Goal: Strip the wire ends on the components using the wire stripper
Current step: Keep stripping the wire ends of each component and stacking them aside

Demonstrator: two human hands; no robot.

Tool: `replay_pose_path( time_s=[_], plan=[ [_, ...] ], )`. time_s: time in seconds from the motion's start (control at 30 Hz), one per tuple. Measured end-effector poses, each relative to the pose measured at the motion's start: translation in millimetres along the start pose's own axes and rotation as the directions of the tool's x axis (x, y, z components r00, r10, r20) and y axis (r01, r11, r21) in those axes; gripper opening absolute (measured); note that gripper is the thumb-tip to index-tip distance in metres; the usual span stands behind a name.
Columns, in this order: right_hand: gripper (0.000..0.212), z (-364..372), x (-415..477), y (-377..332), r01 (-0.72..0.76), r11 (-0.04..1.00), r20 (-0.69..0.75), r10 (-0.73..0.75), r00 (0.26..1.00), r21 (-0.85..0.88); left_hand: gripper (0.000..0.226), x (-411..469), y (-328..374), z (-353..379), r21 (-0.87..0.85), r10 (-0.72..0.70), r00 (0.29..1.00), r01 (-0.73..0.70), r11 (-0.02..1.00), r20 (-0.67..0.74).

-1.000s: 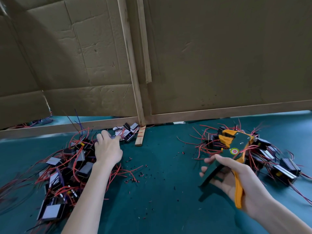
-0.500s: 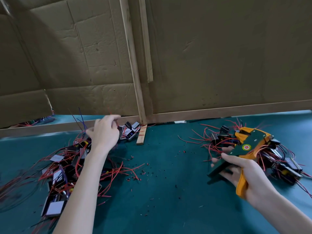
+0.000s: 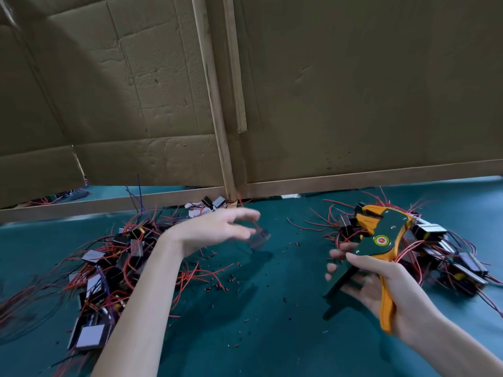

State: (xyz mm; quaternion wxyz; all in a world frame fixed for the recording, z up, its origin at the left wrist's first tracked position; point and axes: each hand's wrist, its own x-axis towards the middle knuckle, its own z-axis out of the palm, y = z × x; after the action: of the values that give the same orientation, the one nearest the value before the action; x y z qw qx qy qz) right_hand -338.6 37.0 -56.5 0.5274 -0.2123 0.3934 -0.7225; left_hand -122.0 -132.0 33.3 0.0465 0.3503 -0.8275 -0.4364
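Observation:
My left hand (image 3: 209, 232), blurred by motion, is over the green table (image 3: 272, 308) near the middle. At its fingertips a small dark component (image 3: 260, 238) hangs above the table by a red wire that the fingers seem to pinch. My right hand (image 3: 381, 287) grips the orange and green wire stripper (image 3: 381, 235) by its handles, jaws pointing up and away. The handles are spread apart. A pile of components with red wires (image 3: 109, 268) lies on the left. A second pile (image 3: 441, 254) lies behind the stripper on the right.
Cardboard walls (image 3: 353, 91) on wooden strips (image 3: 217, 118) close the back of the table. Several loose components (image 3: 206, 205) lie at the foot of the middle strip. Small red and black insulation scraps (image 3: 217, 287) dot the cloth between the piles.
My left hand has left the left pile and swung right toward the middle with a component dangling from it. My right hand and the stripper have barely shifted.

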Motion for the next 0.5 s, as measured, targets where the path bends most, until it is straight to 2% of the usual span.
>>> replay_pose_path(
  time_s=[0.13, 0.23, 0.3, 0.37, 0.43, 0.5],
  plan=[
    [0.032, 2, -2, 1, -0.019, 1.000, 0.041, 0.019, 0.999, -0.013, 0.032, -1, 2, 5, 0.090, 0.062, 0.957, -0.091, 0.992, 0.285],
    [0.032, 4, -5, 2, -0.028, 0.999, 0.066, 0.030, 0.997, -0.031, 0.036, -9, 4, 1, 0.069, 0.074, 0.923, -0.108, 0.992, 0.376],
    [0.034, 5, -6, 2, -0.034, 0.998, 0.080, 0.038, 0.996, -0.048, 0.040, -10, 4, -3, 0.102, -0.023, 0.958, -0.007, 0.995, 0.286],
    [0.036, 6, -7, 4, -0.044, 0.997, 0.084, 0.049, 0.995, -0.068, 0.040, -4, 0, -4, 0.191, -0.139, 0.983, 0.114, 0.975, 0.120],
    [0.037, 6, -7, 4, -0.050, 0.995, 0.083, 0.057, 0.995, -0.090, 0.032, 8, -4, 0, 0.249, -0.215, 0.977, 0.211, 0.945, -0.012],
    [0.038, 7, -8, 5, -0.055, 0.993, 0.080, 0.063, 0.995, -0.106, 0.019, 21, -8, 11, 0.232, -0.262, 0.962, 0.273, 0.933, -0.081]
  ],
)
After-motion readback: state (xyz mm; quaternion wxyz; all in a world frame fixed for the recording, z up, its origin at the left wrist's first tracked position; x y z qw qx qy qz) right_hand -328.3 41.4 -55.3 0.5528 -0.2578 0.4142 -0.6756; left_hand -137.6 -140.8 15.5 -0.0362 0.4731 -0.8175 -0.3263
